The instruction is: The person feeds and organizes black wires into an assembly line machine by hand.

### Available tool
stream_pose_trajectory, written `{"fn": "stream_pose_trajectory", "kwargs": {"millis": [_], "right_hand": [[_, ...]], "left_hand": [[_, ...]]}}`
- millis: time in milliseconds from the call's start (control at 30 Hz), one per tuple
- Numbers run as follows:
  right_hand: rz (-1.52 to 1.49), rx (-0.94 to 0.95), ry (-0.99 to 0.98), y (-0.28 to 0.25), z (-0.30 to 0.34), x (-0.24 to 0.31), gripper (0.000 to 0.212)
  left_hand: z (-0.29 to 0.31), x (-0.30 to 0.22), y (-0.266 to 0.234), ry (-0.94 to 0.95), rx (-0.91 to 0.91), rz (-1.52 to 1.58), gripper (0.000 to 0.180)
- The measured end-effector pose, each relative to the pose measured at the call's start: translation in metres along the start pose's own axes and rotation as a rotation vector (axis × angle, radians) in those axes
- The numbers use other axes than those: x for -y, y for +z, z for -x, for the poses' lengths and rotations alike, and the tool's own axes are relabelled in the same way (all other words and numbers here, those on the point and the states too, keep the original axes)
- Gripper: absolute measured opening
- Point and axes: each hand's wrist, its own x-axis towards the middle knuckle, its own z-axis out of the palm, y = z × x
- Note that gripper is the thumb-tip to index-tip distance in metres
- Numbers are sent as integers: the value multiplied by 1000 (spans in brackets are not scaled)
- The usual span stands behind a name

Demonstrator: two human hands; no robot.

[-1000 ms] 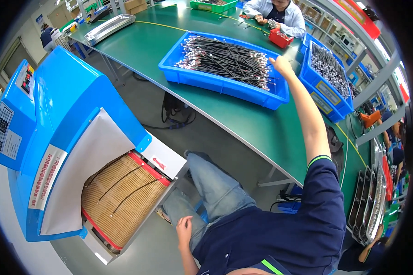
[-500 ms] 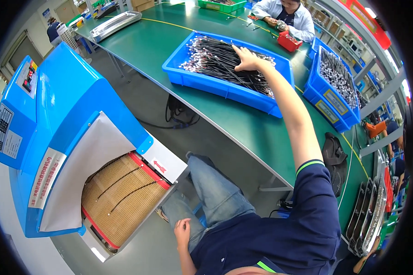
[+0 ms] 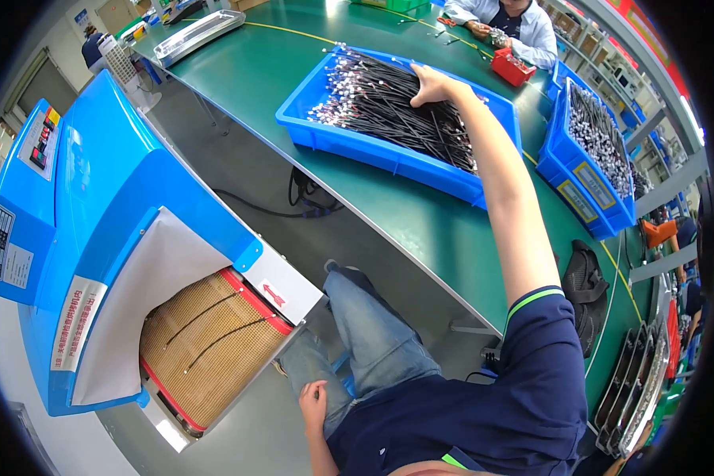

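Note:
My right hand (image 3: 438, 87) reaches over a large blue tray (image 3: 389, 163) on the green table. Its thumb and fingers are apart, resting on a heap of black cables (image 3: 385, 95) with pale connector ends. I cannot see any cable gripped in it. My left hand (image 3: 313, 403) lies on my thigh with its fingers loosely curled and nothing visible in it. Left of my legs, a blue machine (image 3: 115, 166) has a tan mesh conveyor belt (image 3: 214, 349) with red edges. Two separate cables (image 3: 226, 343) lie along that belt, apart from each other.
Stacked blue bins (image 3: 591, 182) full of cables stand right of the tray. Across the green table (image 3: 293, 59), a co-worker (image 3: 523, 32) handles small parts beside a red bin (image 3: 512, 67). A metal tray (image 3: 200, 37) lies far left; a dark strapped item (image 3: 585, 285) sits near my right arm.
My right hand stays at the cable heap, shifted slightly, with its fingers more curved. The view has moved a little. Both cables on the belt have shifted slightly; my left hand stays on my thigh.

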Motion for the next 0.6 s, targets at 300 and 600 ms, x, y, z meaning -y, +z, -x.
{"fn": "stream_pose_trajectory", "kwargs": {"millis": [300,600], "right_hand": [[23,-441,61,-12,131,88,114],[254,-511,178,-40,224,114,27]], "left_hand": [[90,7,-32,37,-42,29,13],[180,-4,-69,25,-52,45,14]]}}
